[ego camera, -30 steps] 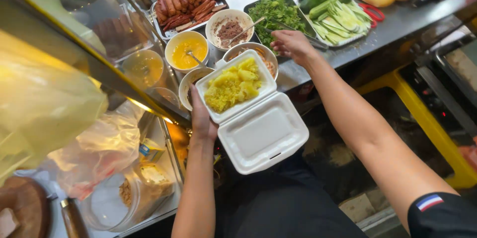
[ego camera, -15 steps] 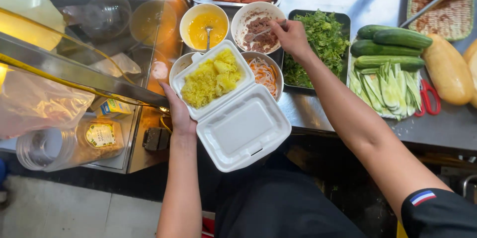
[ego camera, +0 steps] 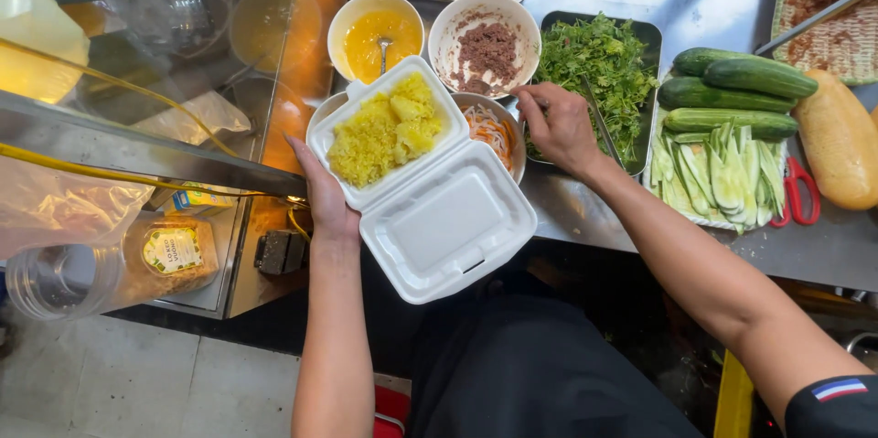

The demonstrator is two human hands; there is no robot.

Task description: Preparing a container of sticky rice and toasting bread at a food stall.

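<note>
Head view: left hand point(ego camera: 322, 196) under open foam box point(ego camera: 422, 178), long axis diagonal.

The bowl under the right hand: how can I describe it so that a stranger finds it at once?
Start at the open white foam box that the left hand holds. Half hidden behind its right edge is a metal bowl of orange and white shreds, with the right hand at its rim. The neighbouring bowls are white and stand farther back.
</note>
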